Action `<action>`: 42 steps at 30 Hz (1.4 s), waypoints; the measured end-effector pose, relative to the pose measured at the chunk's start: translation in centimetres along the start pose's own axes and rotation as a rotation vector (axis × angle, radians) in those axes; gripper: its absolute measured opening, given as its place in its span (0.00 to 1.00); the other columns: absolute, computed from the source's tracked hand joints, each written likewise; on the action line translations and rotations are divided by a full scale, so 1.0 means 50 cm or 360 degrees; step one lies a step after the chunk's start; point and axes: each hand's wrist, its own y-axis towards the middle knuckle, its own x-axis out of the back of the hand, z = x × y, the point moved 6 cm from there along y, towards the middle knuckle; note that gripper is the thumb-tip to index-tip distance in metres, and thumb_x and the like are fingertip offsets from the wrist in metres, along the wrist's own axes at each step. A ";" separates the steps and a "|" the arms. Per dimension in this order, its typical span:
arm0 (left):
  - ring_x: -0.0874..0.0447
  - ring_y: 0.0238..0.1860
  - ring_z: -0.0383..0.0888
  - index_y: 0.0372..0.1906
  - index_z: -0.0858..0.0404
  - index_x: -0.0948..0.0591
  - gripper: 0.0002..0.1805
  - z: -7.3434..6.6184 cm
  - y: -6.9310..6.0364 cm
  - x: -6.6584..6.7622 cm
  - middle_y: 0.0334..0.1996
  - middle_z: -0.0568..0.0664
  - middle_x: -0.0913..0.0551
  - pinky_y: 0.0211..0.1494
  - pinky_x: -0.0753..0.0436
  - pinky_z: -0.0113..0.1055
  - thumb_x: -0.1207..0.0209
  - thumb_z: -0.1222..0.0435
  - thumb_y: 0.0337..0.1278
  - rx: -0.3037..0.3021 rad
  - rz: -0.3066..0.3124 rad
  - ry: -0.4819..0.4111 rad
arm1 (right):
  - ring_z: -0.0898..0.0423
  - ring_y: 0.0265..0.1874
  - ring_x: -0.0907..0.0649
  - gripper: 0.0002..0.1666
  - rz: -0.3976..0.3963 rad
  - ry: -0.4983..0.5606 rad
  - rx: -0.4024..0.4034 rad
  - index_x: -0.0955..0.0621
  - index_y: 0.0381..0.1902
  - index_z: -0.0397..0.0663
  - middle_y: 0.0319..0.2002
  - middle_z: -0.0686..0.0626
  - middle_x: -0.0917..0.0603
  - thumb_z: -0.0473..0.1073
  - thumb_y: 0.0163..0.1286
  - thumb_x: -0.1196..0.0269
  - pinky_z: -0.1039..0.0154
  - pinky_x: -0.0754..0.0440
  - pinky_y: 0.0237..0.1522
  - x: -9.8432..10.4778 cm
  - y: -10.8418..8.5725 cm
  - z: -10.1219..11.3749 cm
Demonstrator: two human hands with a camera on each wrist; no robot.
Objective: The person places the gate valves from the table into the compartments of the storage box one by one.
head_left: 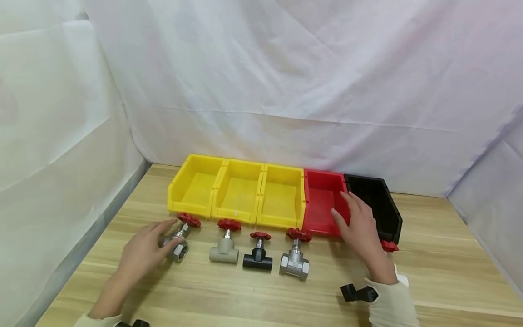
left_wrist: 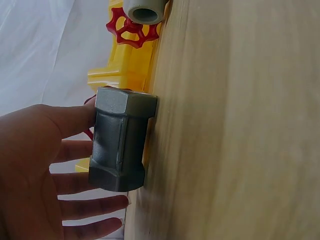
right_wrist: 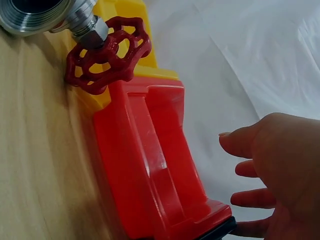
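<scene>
Across your wood-grain table [head_left: 261, 299], the yellow bins [head_left: 234, 212], red bin [head_left: 323, 228] and black bin [head_left: 398, 222] line up behind the valves in view, all outside them, so your work looks barely begun, with nearly everything left. Your right hand [head_left: 361, 227] hovers by the red bin, fingers apart and holding nothing, while your left hand [head_left: 140, 247] spreads thumb and fingers about the leftmost valve [left_wrist: 122, 140], contact uncertain. That valve, before the leftmost yellow bin, has a dull silver body, hexagonal ends and a red handwheel [head_left: 189, 220].

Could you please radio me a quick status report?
Left hand open at leftmost valve. Right hand empty, near red bin. No obstruction seen.
</scene>
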 end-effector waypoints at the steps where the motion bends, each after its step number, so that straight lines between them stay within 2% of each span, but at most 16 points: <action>1: 0.27 0.52 0.69 0.62 0.62 0.25 0.35 0.000 0.001 0.000 0.55 0.66 0.24 0.43 0.24 0.65 0.42 0.43 0.58 -0.0002 -0.0001 0.0001 | 0.33 0.64 0.41 0.38 0.0002 0.0001 -0.0010 0.37 0.70 0.41 0.69 0.34 0.41 0.46 0.66 0.37 0.26 0.38 0.54 -0.003 0.001 -0.001; 8: 0.22 0.49 0.65 0.58 0.63 0.22 0.28 -0.011 0.009 0.000 0.49 0.63 0.19 0.44 0.23 0.61 0.39 0.49 0.59 -0.0055 -0.0029 -0.0066 | 0.33 0.65 0.41 0.37 0.0014 0.0004 -0.0051 0.37 0.69 0.39 0.69 0.33 0.43 0.43 0.66 0.37 0.27 0.36 0.53 -0.017 0.008 -0.009; 12: 0.23 0.51 0.66 0.57 0.66 0.22 0.27 -0.020 0.009 0.000 0.51 0.65 0.20 0.49 0.25 0.62 0.37 0.53 0.59 -0.0116 -0.0025 -0.0106 | 0.33 0.65 0.41 0.37 0.0024 0.0008 -0.0060 0.38 0.70 0.39 0.70 0.33 0.45 0.42 0.67 0.37 0.33 0.29 0.52 -0.022 0.009 -0.011; 18: 0.24 0.52 0.65 0.58 0.67 0.23 0.27 -0.028 0.007 -0.002 0.52 0.64 0.21 0.53 0.26 0.60 0.37 0.54 0.59 -0.0183 -0.0001 -0.0121 | 0.33 0.65 0.40 0.37 0.0024 -0.0013 -0.0071 0.39 0.70 0.37 0.71 0.34 0.47 0.39 0.67 0.38 0.35 0.27 0.50 -0.031 0.010 -0.017; 24: 0.24 0.53 0.64 0.60 0.63 0.23 0.27 -0.029 0.004 -0.003 0.53 0.62 0.21 0.52 0.26 0.61 0.38 0.52 0.59 -0.0225 0.0048 -0.0120 | 0.33 0.63 0.38 0.34 -0.0047 -0.0038 0.0007 0.37 0.69 0.35 0.71 0.35 0.45 0.35 0.67 0.40 0.36 0.27 0.51 -0.043 0.009 -0.028; 30: 0.20 0.48 0.59 0.55 0.59 0.19 0.23 -0.032 -0.003 -0.004 0.49 0.58 0.19 0.47 0.21 0.55 0.34 0.55 0.55 -0.0365 0.0036 -0.0124 | 0.34 0.62 0.35 0.34 -0.0162 -0.0087 0.0098 0.37 0.68 0.34 0.70 0.36 0.42 0.30 0.65 0.41 0.36 0.27 0.52 -0.051 0.010 -0.032; 34: 0.21 0.48 0.59 0.51 0.58 0.17 0.21 -0.036 -0.006 -0.006 0.48 0.57 0.19 0.47 0.21 0.56 0.33 0.55 0.52 -0.0418 0.0077 -0.0111 | 0.35 0.62 0.34 0.36 -0.0217 -0.0098 0.0088 0.38 0.69 0.34 0.70 0.38 0.41 0.26 0.63 0.42 0.37 0.26 0.51 -0.057 0.009 -0.036; 42: 0.22 0.49 0.60 0.50 0.56 0.16 0.21 -0.038 -0.007 -0.005 0.49 0.58 0.21 0.47 0.21 0.56 0.32 0.56 0.49 -0.0429 0.0145 -0.0107 | 0.35 0.62 0.34 0.36 -0.0248 -0.0045 0.0101 0.41 0.70 0.32 0.71 0.37 0.45 0.25 0.64 0.44 0.38 0.27 0.51 -0.065 0.006 -0.044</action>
